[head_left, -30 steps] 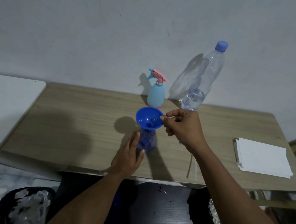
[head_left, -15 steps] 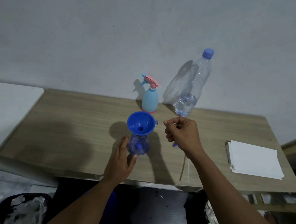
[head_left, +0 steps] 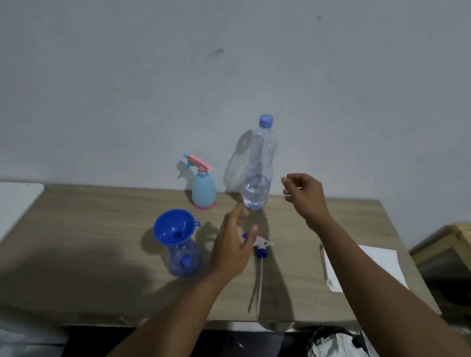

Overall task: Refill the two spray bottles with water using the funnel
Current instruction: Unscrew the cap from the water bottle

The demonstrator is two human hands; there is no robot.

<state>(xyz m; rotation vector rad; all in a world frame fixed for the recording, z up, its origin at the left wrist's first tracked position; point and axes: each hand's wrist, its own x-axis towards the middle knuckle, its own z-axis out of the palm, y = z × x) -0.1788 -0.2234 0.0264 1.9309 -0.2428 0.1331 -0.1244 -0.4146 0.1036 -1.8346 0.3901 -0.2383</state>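
in the spray bottle, a funnel

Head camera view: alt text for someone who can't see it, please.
A blue funnel sits in the neck of a clear spray bottle on a table, a spray head lying alongside. The left hand and right hand hover empty near a capped water bottle and a pale blue spray bottle.
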